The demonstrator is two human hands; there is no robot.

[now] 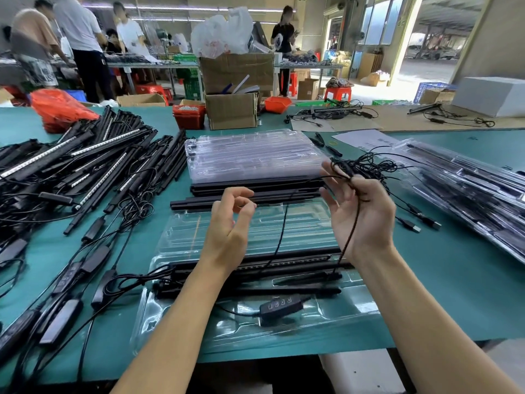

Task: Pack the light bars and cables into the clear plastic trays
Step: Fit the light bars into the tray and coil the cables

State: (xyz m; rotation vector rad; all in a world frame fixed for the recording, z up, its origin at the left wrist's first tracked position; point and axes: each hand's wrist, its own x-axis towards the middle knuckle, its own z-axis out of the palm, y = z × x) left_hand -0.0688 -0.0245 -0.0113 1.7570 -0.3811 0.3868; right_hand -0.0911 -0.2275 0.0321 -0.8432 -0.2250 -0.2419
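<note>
Nearest the front edge of the green table (443, 282) lies the open clear tray (181, 336), its hinged lid half folded back toward the middle. Several black light bars (255, 273) sit in its channels, and the inline controller (279, 307) rests in the front pocket with thin wire running off both ends.

Above the tray, the left hand (230, 226) hovers with fingers loosely curled, thumb and forefinger close together; whether they pinch the thin strand is too fine to tell. The right hand (359, 214) is raised, palm in, fingers mostly straight, with a tangled cable bundle (366, 169) hooked over its fingertips and one strand dropping down past the wrist to the bars in the tray.

The main risk, as I judge it, is that taut strand: a pull on the bundle could drag a bar or the controller out of its pocket. The loops could also snag the loose USB plugs (420, 220) lying right of the hand, or knot tighter and then fail to fit under the lid.

Farther back, loose bars (247, 194) lie across the middle, a stack of empty trays (252, 155) behind them. A heap of unpacked bars (85, 169) fills the left side and filled trays (468, 189) the right; stray leads from the heap reach the tray's left corner and could get trapped in the closure.
</note>
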